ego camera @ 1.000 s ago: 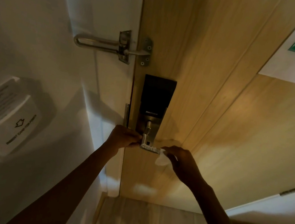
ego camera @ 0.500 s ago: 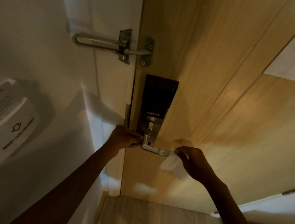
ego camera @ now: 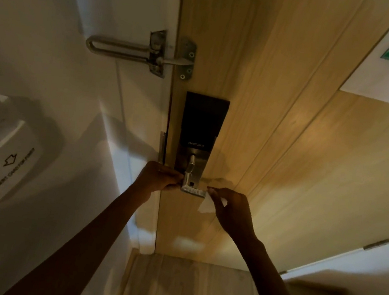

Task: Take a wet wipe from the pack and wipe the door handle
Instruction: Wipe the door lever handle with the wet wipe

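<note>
Our right hand [ego camera: 233,211], pinching the wet wipe [ego camera: 206,205], slides back toward 9 o'clock for another pass; our left hand [ego camera: 158,176] grips the door handle [ego camera: 193,190].

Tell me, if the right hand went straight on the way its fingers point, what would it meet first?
Most likely the free end of the door handle: the right hand, pinching the wet wipe, points left at it from close by. Depth is unclear, so it might pass just in front.
</note>
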Demonstrator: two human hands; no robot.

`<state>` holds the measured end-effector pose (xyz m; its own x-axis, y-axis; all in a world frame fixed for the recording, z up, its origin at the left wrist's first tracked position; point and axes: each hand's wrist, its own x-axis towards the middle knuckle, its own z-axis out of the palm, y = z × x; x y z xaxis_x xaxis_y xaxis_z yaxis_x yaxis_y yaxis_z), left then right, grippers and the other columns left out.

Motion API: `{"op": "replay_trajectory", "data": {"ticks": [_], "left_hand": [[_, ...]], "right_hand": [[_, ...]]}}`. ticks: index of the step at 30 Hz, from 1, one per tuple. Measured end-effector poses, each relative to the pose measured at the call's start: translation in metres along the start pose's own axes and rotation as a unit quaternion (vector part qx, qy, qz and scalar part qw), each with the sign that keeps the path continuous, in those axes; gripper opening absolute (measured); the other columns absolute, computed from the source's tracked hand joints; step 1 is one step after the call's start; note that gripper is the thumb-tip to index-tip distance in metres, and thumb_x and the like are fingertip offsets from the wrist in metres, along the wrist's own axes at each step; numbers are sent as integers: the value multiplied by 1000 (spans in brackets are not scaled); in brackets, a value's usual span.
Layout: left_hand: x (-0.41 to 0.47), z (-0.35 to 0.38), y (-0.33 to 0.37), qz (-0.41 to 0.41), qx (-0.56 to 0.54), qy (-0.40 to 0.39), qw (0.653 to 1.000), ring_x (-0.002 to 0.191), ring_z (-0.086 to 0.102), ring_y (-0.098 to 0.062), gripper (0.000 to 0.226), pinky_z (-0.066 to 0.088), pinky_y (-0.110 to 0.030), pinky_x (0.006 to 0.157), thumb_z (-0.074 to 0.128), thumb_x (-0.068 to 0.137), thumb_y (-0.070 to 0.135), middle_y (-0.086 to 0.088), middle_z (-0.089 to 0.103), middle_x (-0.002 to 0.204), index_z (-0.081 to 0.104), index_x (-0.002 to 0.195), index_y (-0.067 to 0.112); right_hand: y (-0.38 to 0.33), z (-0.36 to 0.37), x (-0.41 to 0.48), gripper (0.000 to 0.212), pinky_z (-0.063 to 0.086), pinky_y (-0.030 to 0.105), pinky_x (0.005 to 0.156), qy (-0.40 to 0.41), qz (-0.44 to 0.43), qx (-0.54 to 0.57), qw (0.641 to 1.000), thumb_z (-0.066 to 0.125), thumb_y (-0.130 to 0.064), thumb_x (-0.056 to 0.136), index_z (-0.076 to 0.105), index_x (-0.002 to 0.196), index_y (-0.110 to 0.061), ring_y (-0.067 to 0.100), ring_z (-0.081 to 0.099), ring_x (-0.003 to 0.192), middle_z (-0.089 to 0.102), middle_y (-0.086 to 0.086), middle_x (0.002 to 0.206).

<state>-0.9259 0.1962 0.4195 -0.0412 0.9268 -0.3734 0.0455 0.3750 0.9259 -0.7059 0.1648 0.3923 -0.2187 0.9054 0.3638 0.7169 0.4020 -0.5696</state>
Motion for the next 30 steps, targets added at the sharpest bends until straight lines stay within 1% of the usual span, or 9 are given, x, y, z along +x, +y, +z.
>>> {"op": "replay_trajectory", "data": {"ticks": [3,8,14,18,21,23,25,28,30], "left_hand": [[-1,-1,0,4,-2,1,1000,59,72,-8,9,54,-14,52,74,75,-2,2,73,65,72,81,4],[-1,-1,-1,1,-14,2,1000,60,72,-9,10,55,-16,53,74,75,-3,-5,73,73,72,84,1],[-1,0,-1,14,27,8,1000,55,70,-3,8,50,-10,50,74,76,-1,2,71,65,71,82,2],[0,0,-2,6,20,8,1000,58,71,-6,10,54,-13,52,75,75,0,-2,72,70,72,85,2],[1,-1,-2,6,20,3,1000,60,71,-7,16,57,-16,57,74,76,0,-5,73,76,72,92,-2],[2,-1,-3,4,22,4,1000,61,72,-7,19,57,-16,58,74,76,0,-6,73,77,71,94,-3],[3,-2,-4,7,21,3,1000,62,72,-8,20,56,-15,56,74,76,-1,-3,74,73,71,95,-4],[4,-2,-5,9,24,2,1000,62,72,-7,20,56,-15,55,74,76,0,-1,74,70,72,95,-5],[4,-1,-5,7,36,5,999,61,72,-7,19,57,-16,56,75,75,1,-3,74,73,72,94,-3]], "right_hand": [[4,-2,2,27,46,8,64,-11,43,62,997,60,-38,91,77,97,-18,-2,65,72,76,-5,89],[24,-28,7,12,50,17,67,-57,123,107,985,68,-25,87,78,93,-20,0,67,77,75,-8,89],[14,-20,10,15,47,12,67,-86,99,105,986,65,-25,89,77,95,-17,0,67,77,75,-4,88],[31,-47,8,12,49,19,66,-88,122,78,986,67,-22,88,78,91,-20,2,67,74,75,-4,86],[35,-63,15,12,49,19,67,-62,94,20,993,68,-15,87,79,81,-14,10,69,77,76,2,83],[32,-73,20,13,43,7,63,-22,83,-17,996,68,-15,87,78,79,-15,6,67,74,75,-1,82],[22,-81,25,13,40,3,62,29,80,-20,996,67,-18,87,79,82,-21,4,66,73,75,-5,84],[-1,-81,30,14,48,14,71,99,39,-3,994,64,-26,91,77,94,-22,5,68,83,75,-6,95],[-12,-73,33,17,51,19,79,100,4,1,995,60,-28,93,75,99,-23,1,66,95,73,-9,105]]}}
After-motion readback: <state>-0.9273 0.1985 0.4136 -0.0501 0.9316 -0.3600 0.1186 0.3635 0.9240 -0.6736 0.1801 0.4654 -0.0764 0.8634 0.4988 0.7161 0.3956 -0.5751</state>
